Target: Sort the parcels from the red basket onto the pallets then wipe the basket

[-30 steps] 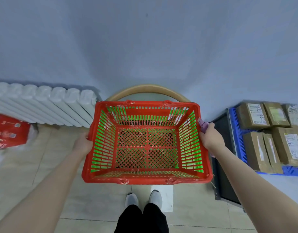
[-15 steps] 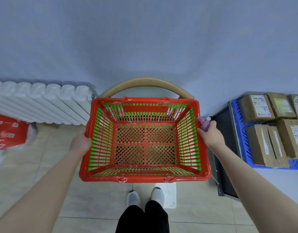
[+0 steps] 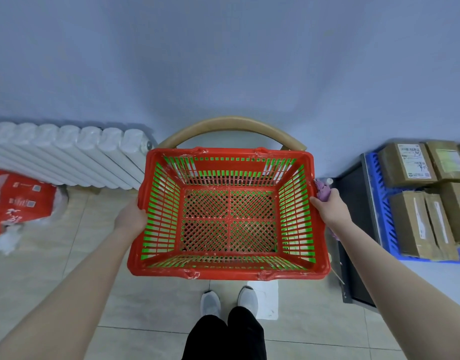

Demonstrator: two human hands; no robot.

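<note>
Holding the empty red basket (image 3: 223, 273) above the floor (image 3: 67, 268), left of the blue pallet (image 3: 373, 178), the left hand (image 3: 130, 216) and right hand (image 3: 330, 208) each grip a side rim. Light and stiff, I judge (slatted plastic), best held there; the right hand also pinches a purple cloth (image 3: 322, 188).

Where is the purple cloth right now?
Head view, right of centre: the cloth is bunched in the right hand against the basket's right rim, left of the pallet.
</note>
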